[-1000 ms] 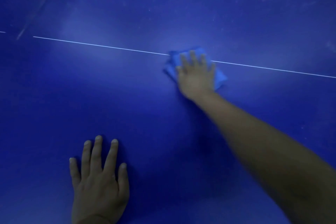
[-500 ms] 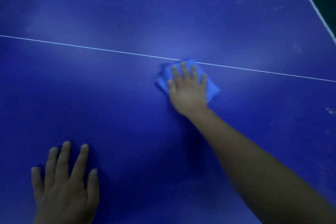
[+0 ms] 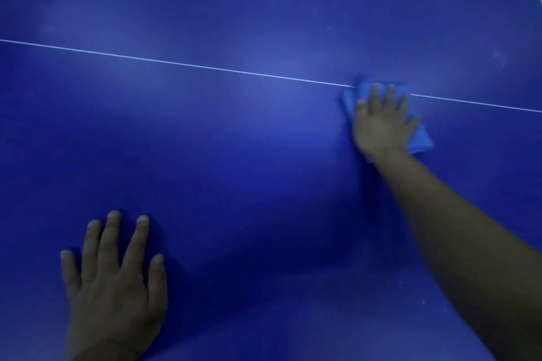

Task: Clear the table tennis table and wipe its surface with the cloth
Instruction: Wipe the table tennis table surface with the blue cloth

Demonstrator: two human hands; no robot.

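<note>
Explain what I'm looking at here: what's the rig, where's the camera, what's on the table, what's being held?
There is no machine here: a person works with two bare hands, and one wide-angle camera worn on their head looks forward and down. The blue surface is a table tennis table with a thin white line across it. The right hand lies flat, fingers straight, on a folded blue cloth, pressing it onto the table right at the line. The left hand rests flat on the table nearer the person, fingers spread, holding nothing. Faint dusty smudges show on the far part of the surface. Nothing else lies on the part in view.
</note>
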